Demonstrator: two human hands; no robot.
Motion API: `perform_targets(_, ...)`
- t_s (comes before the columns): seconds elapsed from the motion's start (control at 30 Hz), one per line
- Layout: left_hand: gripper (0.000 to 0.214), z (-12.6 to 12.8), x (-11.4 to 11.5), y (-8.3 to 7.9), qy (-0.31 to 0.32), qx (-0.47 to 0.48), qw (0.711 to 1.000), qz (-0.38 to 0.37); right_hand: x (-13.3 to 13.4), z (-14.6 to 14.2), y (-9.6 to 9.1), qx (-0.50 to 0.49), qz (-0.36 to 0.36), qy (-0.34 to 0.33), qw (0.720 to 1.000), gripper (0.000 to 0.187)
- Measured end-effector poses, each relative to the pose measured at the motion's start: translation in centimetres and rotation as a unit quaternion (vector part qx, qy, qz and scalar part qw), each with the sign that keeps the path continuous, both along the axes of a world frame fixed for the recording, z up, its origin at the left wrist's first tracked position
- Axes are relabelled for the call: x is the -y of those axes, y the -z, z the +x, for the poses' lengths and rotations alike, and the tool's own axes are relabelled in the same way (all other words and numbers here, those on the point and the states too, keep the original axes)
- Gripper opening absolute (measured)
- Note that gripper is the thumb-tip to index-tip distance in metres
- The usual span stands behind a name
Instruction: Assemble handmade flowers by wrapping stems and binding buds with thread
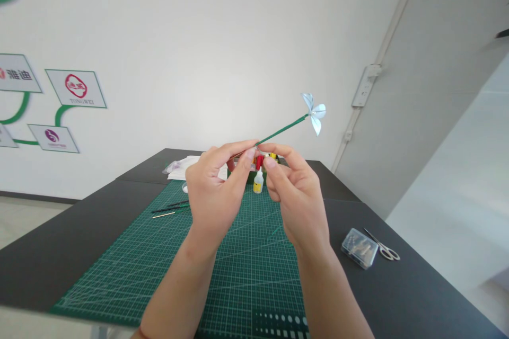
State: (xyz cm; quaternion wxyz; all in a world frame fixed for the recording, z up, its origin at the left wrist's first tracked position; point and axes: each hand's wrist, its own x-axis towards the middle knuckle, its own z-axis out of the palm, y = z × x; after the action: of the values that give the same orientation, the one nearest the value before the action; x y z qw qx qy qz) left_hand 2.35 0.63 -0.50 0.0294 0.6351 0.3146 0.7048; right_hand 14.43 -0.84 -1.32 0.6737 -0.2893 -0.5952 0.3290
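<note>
An artificial flower (317, 112) with pale blue petals tilts up to the right on a thin green-wrapped stem (281, 131). My left hand (218, 183) pinches the lower stem between thumb and fingers, and a thin bare length of it shows behind the thumb. Close beside it, my right hand (296, 190) has its index fingertip at the stem where the green wrapping ends. Its thumb and fingers are bent together; whatever lies between them is too small to make out. Both hands are raised above the green cutting mat (246, 265).
Behind the hands stand a small glue bottle (258, 182) with a yellow label and a green box (247, 176) of supplies. Dark tools (172, 207) lie left on the mat. A clear plastic case (359, 248) and scissors (384, 247) rest at right. White material (181, 168) lies back left.
</note>
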Motion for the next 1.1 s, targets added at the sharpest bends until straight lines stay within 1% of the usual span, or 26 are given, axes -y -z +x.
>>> perform_targets(0.07,0.014,0.0,-0.1,0.0,-0.008,-0.005,1.0,0.0,-0.1,0.2,0.0,0.005,0.009,0.036,0.999,0.018)
perform_targets(0.13,0.015,0.0,-0.4,0.1,-0.015,-0.007,1.0,0.001,-0.1,0.4,-0.1,0.026,0.023,0.089,0.995,0.017)
perform_targets(0.2,0.018,0.0,-0.6,0.1,-0.028,-0.006,1.0,0.005,0.2,0.7,-0.2,0.072,0.039,0.135,0.987,0.016)
perform_targets(0.23,0.02,0.1,-0.7,0.1,-0.037,-0.006,0.999,0.008,0.4,0.8,-0.3,0.101,0.045,0.147,0.983,0.015)
perform_targets(0.33,0.017,0.0,-0.7,-0.1,-0.071,-0.029,0.997,0.004,1.5,1.5,-0.7,0.169,0.053,0.143,0.974,0.016)
perform_targets(0.4,0.013,-0.1,-0.6,-0.3,-0.092,-0.073,0.993,-0.015,2.4,2.2,-1.0,0.189,0.057,0.128,0.972,0.016)
perform_targets(0.47,0.012,-0.3,-0.4,-0.6,-0.097,-0.138,0.985,-0.044,3.3,3.1,-1.2,0.184,0.07,0.12,0.973,0.015)
perform_targets(0.53,0.011,-0.5,-0.2,-0.9,-0.073,-0.213,0.971,-0.077,3.9,4.2,-1.3,0.156,0.083,0.118,0.977,0.011)
perform_targets(0.63,0.012,-0.6,-0.1,-1.1,0.012,-0.322,0.938,-0.128,4.2,5.9,-1.2,0.101,0.098,0.105,0.985,0.009)
perform_targets(0.73,0.013,-0.6,0.4,-0.9,0.095,-0.392,0.905,-0.135,3.7,7.3,-1.0,0.056,0.104,0.105,0.987,0.01)
perform_targets(0.83,0.014,-0.7,1.2,-0.6,0.151,-0.42,0.886,-0.129,2.8,8.4,-0.9,0.022,0.099,0.115,0.988,0.009)
perform_targets(0.93,0.014,-0.9,2.1,-0.5,0.18,-0.428,0.877,-0.126,1.8,9.1,-0.8,0.011,0.077,0.113,0.991,0.008)
perform_targets(1.03,0.014,-1.1,2.7,-0.6,0.191,-0.428,0.876,-0.117,0.8,9.4,-0.8,0.026,0.037,0.105,0.993,0.01)
perform_targets(1.1,0.013,-1.3,2.9,-0.7,0.191,-0.417,0.882,-0.112,0.2,9.4,-0.9,0.04,0.015,0.105,0.994,0.011)
